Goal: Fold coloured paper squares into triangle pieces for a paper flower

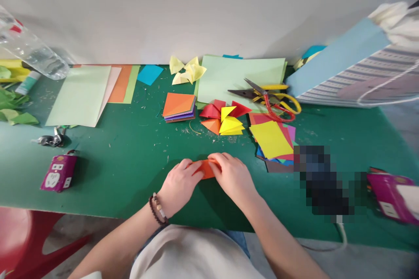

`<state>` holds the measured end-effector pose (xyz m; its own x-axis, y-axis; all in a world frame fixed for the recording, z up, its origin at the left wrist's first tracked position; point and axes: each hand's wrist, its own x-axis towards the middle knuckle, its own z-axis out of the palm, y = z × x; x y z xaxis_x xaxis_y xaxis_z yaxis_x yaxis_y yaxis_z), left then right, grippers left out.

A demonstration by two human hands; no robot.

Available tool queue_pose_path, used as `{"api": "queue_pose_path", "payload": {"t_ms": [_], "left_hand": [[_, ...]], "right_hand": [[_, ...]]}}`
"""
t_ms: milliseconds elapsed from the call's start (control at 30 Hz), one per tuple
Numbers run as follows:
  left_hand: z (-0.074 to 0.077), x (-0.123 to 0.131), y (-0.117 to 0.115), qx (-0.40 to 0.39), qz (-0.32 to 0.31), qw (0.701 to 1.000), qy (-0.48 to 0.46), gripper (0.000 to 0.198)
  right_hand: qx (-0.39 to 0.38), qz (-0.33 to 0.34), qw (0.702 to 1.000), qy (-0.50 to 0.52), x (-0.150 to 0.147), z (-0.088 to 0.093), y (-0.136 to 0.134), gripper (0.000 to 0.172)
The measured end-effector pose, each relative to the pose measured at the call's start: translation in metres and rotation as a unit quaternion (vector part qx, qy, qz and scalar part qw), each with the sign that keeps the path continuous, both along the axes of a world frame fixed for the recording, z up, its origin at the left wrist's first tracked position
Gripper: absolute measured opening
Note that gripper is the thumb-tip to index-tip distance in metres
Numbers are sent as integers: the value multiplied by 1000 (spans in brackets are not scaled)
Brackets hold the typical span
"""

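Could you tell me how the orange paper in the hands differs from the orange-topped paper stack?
The orange paper is one folded piece, the orange-topped stack several flat sheets in mixed colours. The paper is held by the left hand and right hand; the stack lies untouched on the green mat. Both show orange.

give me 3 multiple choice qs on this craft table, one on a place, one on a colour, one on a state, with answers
1. Which wrist wears the beaded bracelets?
A left
B right
C neither

2. What colour is the paper between the left hand and right hand?
A blue
B orange
C yellow

3. How does the clear plastic bottle lie?
A upright
B in a hand
C on its side

1 A: they sit just above the left hand.
2 B: orange shows between the fingers.
3 C: it lies lengthwise, not standing.
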<state>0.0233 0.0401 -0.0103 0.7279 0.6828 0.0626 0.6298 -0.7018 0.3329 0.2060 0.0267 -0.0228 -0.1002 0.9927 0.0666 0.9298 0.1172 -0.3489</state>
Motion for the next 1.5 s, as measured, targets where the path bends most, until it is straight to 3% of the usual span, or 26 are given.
{"api": "queue_pose_path", "payload": {"t_ms": [300,500,867,1067,1233,1367,1500], "left_hand": [[12,0,13,-45,-23,998,-24,18],[9,-1,15,-53,-31,997,-46,18],[4,-10,28,-87,-79,993,-26,40],[4,-12,35,-134,-100,986,-4,41],[2,-13,36,-119,-111,987,3,31],[-3,-14,37,-118,-119,986,-7,27],[-3,-15,36,-125,-109,986,-19,31]], "right_hand": [[116,-22,993,18,6,-5,-23,18],[98,22,995,-3,-9,-3,-39,17],[132,45,989,-41,-19,-9,-40,22],[183,47,982,-12,-35,-15,-39,26],[199,55,978,-10,-55,-18,-36,27],[199,71,977,27,-70,-18,-41,26],[138,74,979,133,-63,-13,-56,16]]}}
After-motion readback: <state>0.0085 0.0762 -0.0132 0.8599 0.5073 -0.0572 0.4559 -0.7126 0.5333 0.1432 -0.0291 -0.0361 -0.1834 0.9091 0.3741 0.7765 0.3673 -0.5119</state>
